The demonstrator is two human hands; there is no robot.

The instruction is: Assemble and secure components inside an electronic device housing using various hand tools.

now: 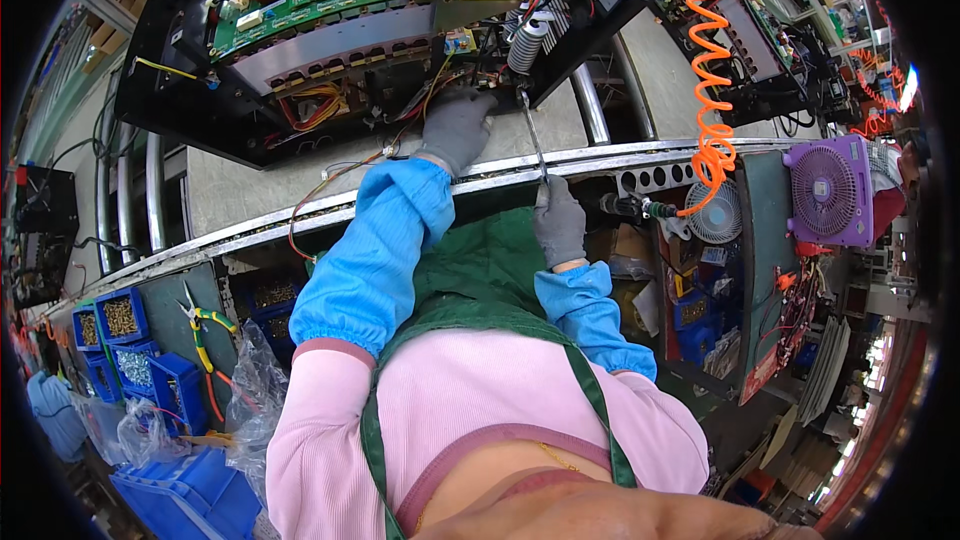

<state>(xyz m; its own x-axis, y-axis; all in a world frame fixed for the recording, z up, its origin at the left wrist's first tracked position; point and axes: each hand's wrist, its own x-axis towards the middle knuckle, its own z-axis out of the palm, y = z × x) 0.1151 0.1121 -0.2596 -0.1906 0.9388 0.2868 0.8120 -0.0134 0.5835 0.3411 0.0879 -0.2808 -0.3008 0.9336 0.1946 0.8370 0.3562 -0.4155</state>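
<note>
A black metal chassis (180,105) with a green circuit board (330,0) lies open on the bench in front of me. My left hand (460,130), in a grey glove, reaches to its near edge among wires, and its fingertips are partly hidden there. My right hand (561,223), also gloved, is closed around the lower end of a long slim metal wrench (534,138). The wrench's far end meets the chassis's lower edge, below a ribbed grey cylinder (528,43). A thin cable with a white connector (388,152) hangs from the chassis over the bench edge.
An orange coiled air hose (708,90) hangs at right, ending in a tool. Beyond it stand a purple fan (828,190) and another opened unit (745,35). At lower left are blue bins of screws (122,316), pliers (212,340) and plastic bags. Metal rollers (590,105) flank the bench.
</note>
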